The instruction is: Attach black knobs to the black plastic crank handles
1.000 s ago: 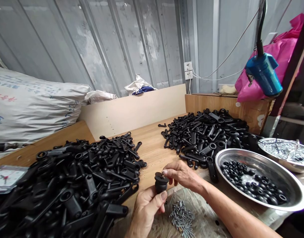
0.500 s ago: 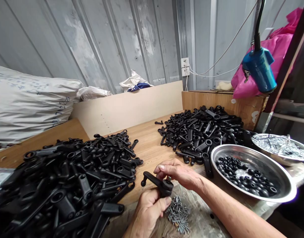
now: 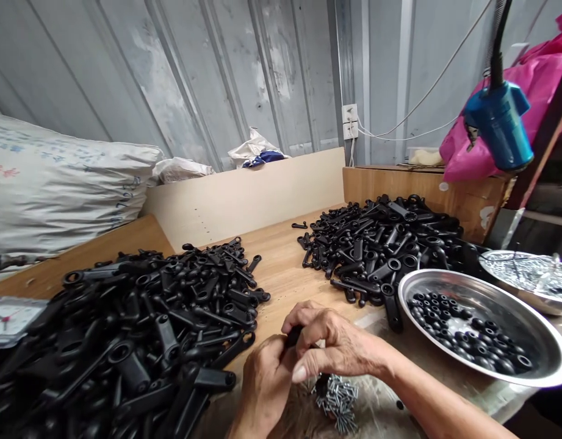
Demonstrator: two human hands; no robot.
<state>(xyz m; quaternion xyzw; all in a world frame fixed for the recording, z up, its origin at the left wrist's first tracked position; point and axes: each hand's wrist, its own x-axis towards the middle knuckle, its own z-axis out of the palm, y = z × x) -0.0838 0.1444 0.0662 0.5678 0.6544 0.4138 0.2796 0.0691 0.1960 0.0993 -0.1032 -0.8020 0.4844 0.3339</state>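
Observation:
My left hand (image 3: 265,378) is closed around a black crank handle (image 3: 293,336), of which only a small dark part shows between my hands. My right hand (image 3: 329,341) is curled over the same handle from the right, its fingers wrapped on it and its thumb pointing left. Just below my right hand, a small heap of silvery screws (image 3: 338,402) lies on the worn work surface. A large pile of black handles (image 3: 166,335) is on the left, and another pile of handles (image 3: 376,244) is at the back right.
A metal bowl (image 3: 555,366) of black round knobs stands on the right, with a second bowl (image 3: 495,268) of small metal pieces behind it. A blue tool (image 3: 500,125) hangs at upper right. A white clock (image 3: 10,320) lies at far left; a wooden board (image 3: 262,189) stands behind.
My right hand has closed over the handle, which my left hand has turned so that its arm no longer shows. The view has shifted slightly left.

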